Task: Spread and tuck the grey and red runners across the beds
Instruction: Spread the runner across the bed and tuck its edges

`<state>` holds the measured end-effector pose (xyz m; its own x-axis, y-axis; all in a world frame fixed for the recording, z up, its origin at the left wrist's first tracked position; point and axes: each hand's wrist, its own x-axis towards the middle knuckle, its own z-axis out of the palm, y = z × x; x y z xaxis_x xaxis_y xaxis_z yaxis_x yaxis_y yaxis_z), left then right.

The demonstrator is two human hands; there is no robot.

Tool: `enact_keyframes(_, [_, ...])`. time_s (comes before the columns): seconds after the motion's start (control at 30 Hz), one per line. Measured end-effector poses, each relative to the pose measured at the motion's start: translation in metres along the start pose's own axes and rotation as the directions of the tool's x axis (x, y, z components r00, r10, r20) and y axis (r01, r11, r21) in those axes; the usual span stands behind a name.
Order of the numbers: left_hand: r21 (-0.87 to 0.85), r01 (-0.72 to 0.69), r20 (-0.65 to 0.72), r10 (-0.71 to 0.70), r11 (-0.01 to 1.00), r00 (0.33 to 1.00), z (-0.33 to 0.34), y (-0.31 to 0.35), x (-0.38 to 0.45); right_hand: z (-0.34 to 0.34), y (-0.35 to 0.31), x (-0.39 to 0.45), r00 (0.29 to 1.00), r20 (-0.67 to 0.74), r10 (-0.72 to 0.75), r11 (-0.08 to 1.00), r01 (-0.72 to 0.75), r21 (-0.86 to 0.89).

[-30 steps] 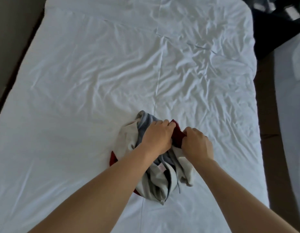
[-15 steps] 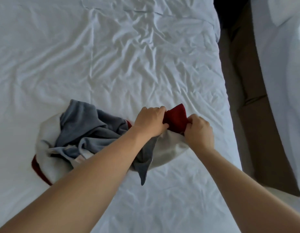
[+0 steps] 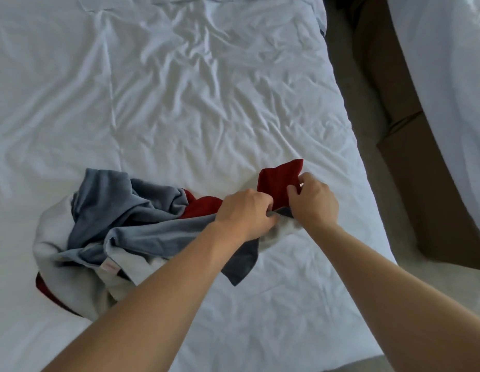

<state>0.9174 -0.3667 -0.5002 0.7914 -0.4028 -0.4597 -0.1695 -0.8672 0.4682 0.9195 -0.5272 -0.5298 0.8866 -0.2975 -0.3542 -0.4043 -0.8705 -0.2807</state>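
The red end of the runner point(image 3: 280, 181) was pinched by the right hand point(image 3: 312, 201), with thumb and fingers curled on the cloth near its corner, and the grey edge just beside it was gripped by the left hand point(image 3: 246, 213), whose fingers were closed around the fabric. The two hands were held close together, almost touching, near the right side of the bed point(image 3: 206, 103). From this grip the runner was seen to trail to the left into a loose heap of grey, red and pale lining, which lay bunched on the wrinkled white sheet, with a small label point(image 3: 110, 267) turned up. To do the step well, it was judged that the corner should be found and held firmly, one hand at each corner of the short end, before anything was pulled. The cloth should then be drawn toward the bed edge slowly, so that the heap could unroll without twisting. A second bed point(image 3: 448, 76) was seen at the right, across a brown floor gap.
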Motion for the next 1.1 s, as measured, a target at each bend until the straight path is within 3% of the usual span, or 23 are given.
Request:
enact_keyframes(0.13, [-0.035,-0.072,-0.027,0.071,0.997,0.997,0.012,0.017,-0.006,0.000,0.001,0.008,0.997,-0.040,-0.069,0.993,0.065,-0.098])
enact_keyframes(0.33, [-0.054,-0.195,-0.028,0.194,0.979,0.981,0.057,0.062,-0.017,-0.015,0.025,0.013,0.995,-0.097,-0.024,0.991,0.011,-0.133])
enact_keyframes(0.47, [-0.081,-0.153,-0.088,0.145,0.985,0.985,0.051,0.056,-0.007,-0.014,0.044,0.008,0.999,-0.042,0.018,0.990,-0.024,-0.138])
enact_keyframes(0.6, [0.034,-0.113,-0.189,0.117,0.993,0.975,0.032,0.039,0.018,-0.005,0.060,0.007,0.998,0.014,0.056,0.994,-0.054,-0.100])
enact_keyframes(0.67, [0.064,-0.080,-0.102,0.087,0.995,0.991,0.031,0.044,0.031,0.001,0.070,0.011,0.998,0.023,0.059,0.995,-0.057,-0.083])
enact_keyframes(0.73, [0.129,-0.041,0.113,0.027,0.991,0.993,0.038,0.057,0.040,0.005,0.078,0.020,0.999,0.029,0.026,0.998,-0.025,-0.054])
enact_keyframes(0.83, [0.350,-0.156,0.342,0.028,0.924,0.939,0.060,0.081,0.043,0.004,0.085,0.040,0.998,0.051,-0.024,0.999,0.026,-0.033])
enact_keyframes(1.0, [0.319,-0.096,0.331,-0.015,0.943,0.944,0.094,0.097,0.054,0.007,0.083,0.071,0.989,0.082,-0.125,0.986,0.133,-0.103])
enact_keyframes(1.1, [0.186,0.044,0.191,-0.080,0.982,0.978,0.104,0.109,0.070,-0.001,0.087,0.096,0.989,0.044,-0.142,0.984,0.145,-0.100])
